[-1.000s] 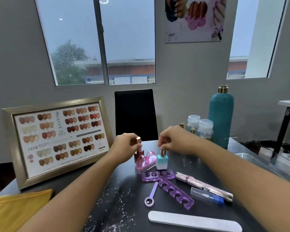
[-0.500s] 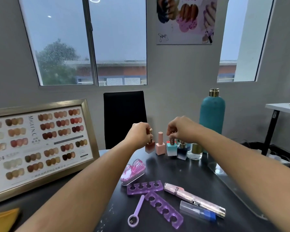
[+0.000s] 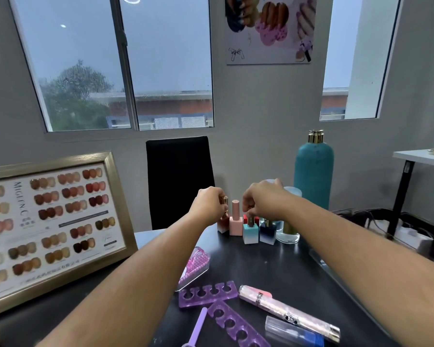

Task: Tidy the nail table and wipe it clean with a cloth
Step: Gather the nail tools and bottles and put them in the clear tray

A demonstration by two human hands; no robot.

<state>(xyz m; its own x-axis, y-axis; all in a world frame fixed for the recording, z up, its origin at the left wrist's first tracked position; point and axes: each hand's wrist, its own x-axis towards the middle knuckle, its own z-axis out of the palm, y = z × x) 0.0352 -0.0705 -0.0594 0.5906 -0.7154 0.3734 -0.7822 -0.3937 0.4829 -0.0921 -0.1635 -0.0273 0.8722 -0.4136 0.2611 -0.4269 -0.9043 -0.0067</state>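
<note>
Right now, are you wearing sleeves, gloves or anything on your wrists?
No. Both forearms are bare to the frame edge, with no sleeves. The left hand and right hand are ungloved; no watch, bracelet or ring shows.

Nail polish stands upright in a row at the far edge of the dark surface [image 3: 273, 271]: a reddish-brown bottle [image 3: 223, 223], cap gripped by the left hand [image 3: 209, 205]; a pink bottle [image 3: 236, 221]; a teal bottle [image 3: 250, 232], cap pinched by the right hand [image 3: 261, 199]; a navy bottle [image 3: 267, 233].

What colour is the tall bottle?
The tall bottle is teal with a gold cap; head view.
</note>
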